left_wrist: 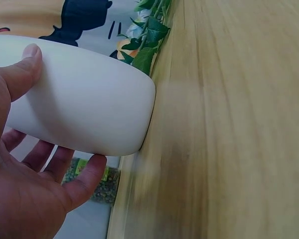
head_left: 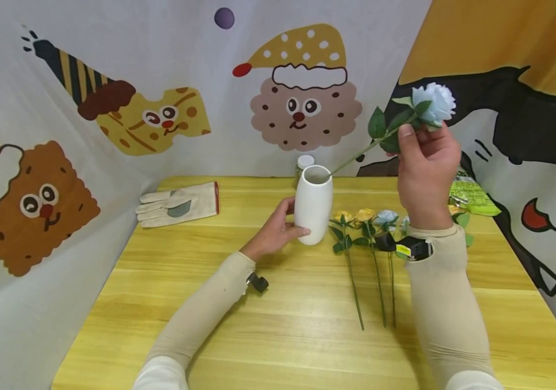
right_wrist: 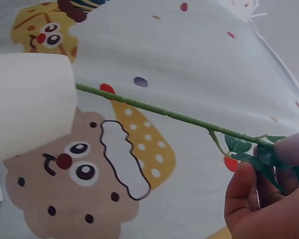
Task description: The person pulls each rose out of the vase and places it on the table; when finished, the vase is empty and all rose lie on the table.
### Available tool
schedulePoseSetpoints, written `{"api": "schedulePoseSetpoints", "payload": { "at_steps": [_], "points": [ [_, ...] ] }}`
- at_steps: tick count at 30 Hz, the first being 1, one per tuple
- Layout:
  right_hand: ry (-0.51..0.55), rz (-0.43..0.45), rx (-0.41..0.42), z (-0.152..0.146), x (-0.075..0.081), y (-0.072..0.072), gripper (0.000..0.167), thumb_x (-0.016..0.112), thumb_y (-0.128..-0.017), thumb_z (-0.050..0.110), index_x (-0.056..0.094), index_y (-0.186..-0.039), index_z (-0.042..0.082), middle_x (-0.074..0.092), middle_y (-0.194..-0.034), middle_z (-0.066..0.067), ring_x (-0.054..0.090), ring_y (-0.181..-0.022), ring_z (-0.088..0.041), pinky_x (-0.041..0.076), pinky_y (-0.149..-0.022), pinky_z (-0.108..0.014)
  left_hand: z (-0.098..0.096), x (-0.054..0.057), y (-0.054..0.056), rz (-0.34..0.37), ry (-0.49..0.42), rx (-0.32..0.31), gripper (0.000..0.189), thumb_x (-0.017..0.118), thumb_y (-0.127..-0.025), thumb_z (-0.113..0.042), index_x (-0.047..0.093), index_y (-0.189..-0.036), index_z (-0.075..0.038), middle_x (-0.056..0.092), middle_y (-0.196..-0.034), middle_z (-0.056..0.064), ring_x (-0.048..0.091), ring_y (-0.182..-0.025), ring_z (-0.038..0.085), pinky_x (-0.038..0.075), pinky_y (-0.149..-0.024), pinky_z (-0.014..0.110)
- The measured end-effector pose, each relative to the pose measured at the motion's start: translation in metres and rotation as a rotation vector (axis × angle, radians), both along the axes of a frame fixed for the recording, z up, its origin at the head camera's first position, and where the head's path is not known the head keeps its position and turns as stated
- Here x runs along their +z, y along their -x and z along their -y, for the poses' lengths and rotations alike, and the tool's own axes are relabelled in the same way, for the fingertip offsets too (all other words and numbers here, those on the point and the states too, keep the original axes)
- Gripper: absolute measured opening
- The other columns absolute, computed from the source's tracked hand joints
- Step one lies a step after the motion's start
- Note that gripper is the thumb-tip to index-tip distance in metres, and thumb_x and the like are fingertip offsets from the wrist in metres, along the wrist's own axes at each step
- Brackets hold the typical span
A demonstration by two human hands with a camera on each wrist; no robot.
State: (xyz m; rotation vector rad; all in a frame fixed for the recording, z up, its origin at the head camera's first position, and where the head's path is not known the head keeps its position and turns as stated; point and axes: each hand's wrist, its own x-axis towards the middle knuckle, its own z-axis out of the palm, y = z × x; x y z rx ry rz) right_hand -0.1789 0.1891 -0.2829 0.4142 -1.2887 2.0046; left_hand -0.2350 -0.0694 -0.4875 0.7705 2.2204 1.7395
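A white vase stands upright on the wooden table. My left hand grips it low on its side, thumb in front and fingers round the back, as the left wrist view also shows. Up to the right, my right hand pinches an artificial light-blue rose by its leafy stem, just under the bloom. The stem slants down to the vase mouth, and its lower end is hidden inside the rim. Beside the vase lie yellow roses and another light-blue rose, stems towards me.
Behind the vase is a white-capped jar of small greenish pieces. A pale work glove lies at the back left of the table. A green packet sits at the back right, partly behind my right arm. A cartoon-printed curtain hangs behind.
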Motion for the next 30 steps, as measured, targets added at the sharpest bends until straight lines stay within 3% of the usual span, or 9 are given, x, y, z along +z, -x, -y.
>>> {"api": "schedulePoseSetpoints", "payload": {
  "at_steps": [3, 7, 16, 23, 30],
  "points": [
    [0.108, -0.006, 0.013, -0.005, 0.003, -0.002, 0.025, 0.067, -0.098, -0.006, 0.064, -0.123, -0.007, 0.066, -0.101, -0.017, 0.065, -0.085, -0.024, 0.060, -0.065, -0.026, 0.000, 0.000, 0.000, 0.002, -0.001, -0.002, 0.085, 0.083, -0.094, -0.025, 0.031, -0.161, -0.018, 0.045, -0.155, 0.005, 0.049, -0.143, 0.026, 0.054, -0.114, 0.042],
    [0.172, -0.013, 0.000, -0.011, 0.006, -0.006, 0.027, 0.067, -0.099, -0.004, 0.061, -0.125, -0.006, 0.064, -0.101, -0.018, 0.064, -0.083, -0.026, 0.059, -0.061, -0.026, 0.000, 0.000, 0.001, 0.002, -0.007, -0.001, 0.086, 0.083, -0.094, -0.025, 0.030, -0.162, -0.017, 0.045, -0.156, 0.006, 0.049, -0.143, 0.027, 0.054, -0.114, 0.042],
    [0.359, -0.111, -0.022, -0.031, 0.019, -0.017, 0.024, 0.057, -0.102, -0.008, 0.057, -0.126, -0.011, 0.062, -0.103, -0.028, 0.065, -0.084, -0.033, 0.054, -0.053, -0.028, -0.001, 0.000, 0.002, 0.006, -0.008, -0.006, 0.087, 0.083, -0.094, -0.025, 0.029, -0.162, -0.018, 0.044, -0.156, 0.006, 0.048, -0.144, 0.030, 0.054, -0.114, 0.043],
    [0.326, -0.171, -0.125, -0.052, 0.030, -0.029, 0.024, 0.053, -0.103, -0.010, 0.060, -0.126, -0.012, 0.060, -0.098, -0.028, 0.060, -0.086, -0.035, 0.052, -0.055, -0.028, -0.003, 0.003, 0.000, 0.020, 0.010, -0.001, 0.087, 0.083, -0.094, -0.024, 0.029, -0.162, -0.017, 0.044, -0.157, 0.006, 0.047, -0.144, 0.028, 0.054, -0.114, 0.042],
    [0.253, -0.123, -0.236, -0.071, 0.025, -0.033, 0.022, 0.061, -0.101, -0.008, 0.064, -0.124, -0.010, 0.060, -0.101, -0.024, 0.058, -0.091, -0.032, 0.049, -0.056, -0.026, -0.003, 0.004, 0.000, 0.031, 0.005, 0.012, 0.089, 0.084, -0.092, -0.023, 0.030, -0.162, -0.018, 0.045, -0.157, 0.006, 0.048, -0.144, 0.031, 0.055, -0.113, 0.042]
  ]
}}
